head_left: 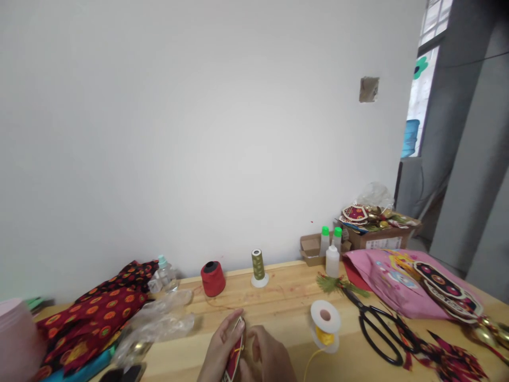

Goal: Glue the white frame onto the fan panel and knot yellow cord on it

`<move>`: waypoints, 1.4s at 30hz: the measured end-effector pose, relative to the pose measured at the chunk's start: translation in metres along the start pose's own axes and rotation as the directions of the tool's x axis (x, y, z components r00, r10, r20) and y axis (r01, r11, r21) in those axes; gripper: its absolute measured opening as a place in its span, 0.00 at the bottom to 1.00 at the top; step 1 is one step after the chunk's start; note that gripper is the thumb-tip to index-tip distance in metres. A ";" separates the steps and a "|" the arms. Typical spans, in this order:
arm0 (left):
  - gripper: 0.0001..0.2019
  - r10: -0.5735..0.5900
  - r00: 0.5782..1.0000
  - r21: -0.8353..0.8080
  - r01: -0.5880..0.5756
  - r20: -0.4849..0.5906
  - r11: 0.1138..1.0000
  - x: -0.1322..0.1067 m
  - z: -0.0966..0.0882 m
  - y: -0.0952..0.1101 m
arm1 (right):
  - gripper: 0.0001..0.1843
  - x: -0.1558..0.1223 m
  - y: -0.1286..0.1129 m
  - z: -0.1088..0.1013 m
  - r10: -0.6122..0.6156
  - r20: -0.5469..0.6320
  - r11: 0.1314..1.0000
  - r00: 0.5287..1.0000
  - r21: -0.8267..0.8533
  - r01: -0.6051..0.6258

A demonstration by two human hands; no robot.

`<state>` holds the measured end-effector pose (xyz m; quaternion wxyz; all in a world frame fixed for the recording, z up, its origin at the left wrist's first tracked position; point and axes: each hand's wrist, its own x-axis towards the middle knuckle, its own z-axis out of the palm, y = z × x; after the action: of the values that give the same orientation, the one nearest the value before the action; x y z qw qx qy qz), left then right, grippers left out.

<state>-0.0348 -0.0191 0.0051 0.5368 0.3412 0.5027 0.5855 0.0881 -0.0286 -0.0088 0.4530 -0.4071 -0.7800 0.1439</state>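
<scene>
From where I stand, the left hand [221,347] is pinched around a dark red, pale-edged piece [233,362] at the near middle of the surface [278,302]. The right hand [273,356] curls just beside it; whether its fingers grip anything, I can't tell. Farther right sit a yellow-thread spool [325,336] and black scissors [371,317].

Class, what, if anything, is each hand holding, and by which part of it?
The left hand holds a dark red, pale-edged piece near its far end, thumb on top. Whether the right hand grips anything cannot be told.
</scene>
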 end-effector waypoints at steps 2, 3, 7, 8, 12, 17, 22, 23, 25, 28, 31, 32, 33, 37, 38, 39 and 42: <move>0.21 0.008 1.000 0.010 -0.008 0.000 1.000 0.000 0.000 -0.001 | 0.11 0.001 0.000 0.001 -0.021 -0.030 1.000 0.999 0.022 0.021; 0.22 0.010 1.000 0.017 -0.010 0.008 1.000 0.000 0.001 -0.001 | 0.12 0.002 0.001 0.002 -0.047 -0.033 0.998 0.998 0.031 0.048; 0.24 0.018 0.999 0.032 -0.019 0.045 0.999 -0.002 0.003 -0.002 | 0.11 0.001 0.007 0.006 -0.129 -0.016 0.991 0.992 0.032 0.129; 0.24 0.020 0.999 0.034 -0.021 0.051 0.999 -0.003 0.003 -0.002 | 0.10 0.001 0.009 0.008 -0.127 -0.024 0.991 0.992 0.035 0.127; 0.25 0.019 0.998 0.036 -0.022 0.060 0.999 -0.002 0.002 -0.004 | 0.04 -0.001 0.012 0.013 -0.112 -0.072 0.985 0.991 0.122 0.120; 0.24 0.007 0.999 0.047 -0.009 0.042 0.999 0.003 -0.001 -0.005 | 0.07 0.006 0.006 0.005 0.016 -0.158 0.920 0.987 0.388 0.047; 0.23 -0.032 0.999 0.083 0.031 0.011 0.996 0.002 -0.004 -0.002 | 0.11 0.010 0.006 -0.028 0.370 -0.094 0.729 0.924 0.646 -0.226; 0.23 -0.050 0.999 0.077 0.049 0.020 0.996 0.001 -0.006 -0.001 | 0.12 0.008 0.008 -0.037 0.438 -0.042 0.662 0.898 0.691 -0.291; 0.25 -0.072 0.997 0.080 0.069 0.040 0.994 0.001 -0.012 0.001 | 0.16 0.002 0.015 -0.058 0.520 0.082 0.534 0.850 0.746 -0.398; 0.27 -0.036 0.999 0.191 0.031 0.024 0.981 0.002 -0.022 0.008 | 0.20 -0.010 0.026 -0.090 0.541 0.228 0.427 0.809 0.755 -0.498; 0.29 -0.003 0.998 0.390 -0.025 0.070 0.920 0.003 -0.030 0.014 | 0.17 -0.019 0.035 -0.114 0.500 0.223 0.530 0.837 0.685 -0.500; 0.29 0.023 0.996 0.466 -0.063 0.092 0.883 0.003 -0.032 0.015 | 0.16 -0.021 0.038 -0.118 0.474 0.195 0.600 0.859 0.642 -0.477; 0.29 0.049 0.993 0.540 -0.102 0.112 0.835 0.003 -0.034 0.015 | 0.14 -0.022 0.040 -0.120 0.442 0.164 0.673 0.882 0.589 -0.447; 0.26 0.130 0.980 0.749 -0.197 0.148 0.632 0.003 -0.040 0.007 | 0.09 -0.030 0.050 -0.109 0.330 0.091 0.871 0.940 0.354 -0.340; 0.25 0.131 0.980 0.777 -0.198 0.149 0.597 0.003 -0.041 0.005 | 0.09 -0.032 0.052 -0.106 0.315 0.091 0.897 0.945 0.298 -0.328; 0.25 0.129 0.981 0.801 -0.194 0.147 0.567 0.002 -0.042 0.004 | 0.09 -0.035 0.053 -0.102 0.302 0.093 0.917 0.949 0.244 -0.316; 0.25 0.134 0.983 0.864 -0.173 0.123 0.473 -0.004 -0.043 0.006 | 0.09 -0.044 0.054 -0.098 0.272 0.116 0.956 0.955 0.079 -0.282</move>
<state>-0.0760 -0.0320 -0.0001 0.2452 0.6202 0.6865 0.2898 0.2074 -0.0425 -0.0125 0.4058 -0.4826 -0.7300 0.2638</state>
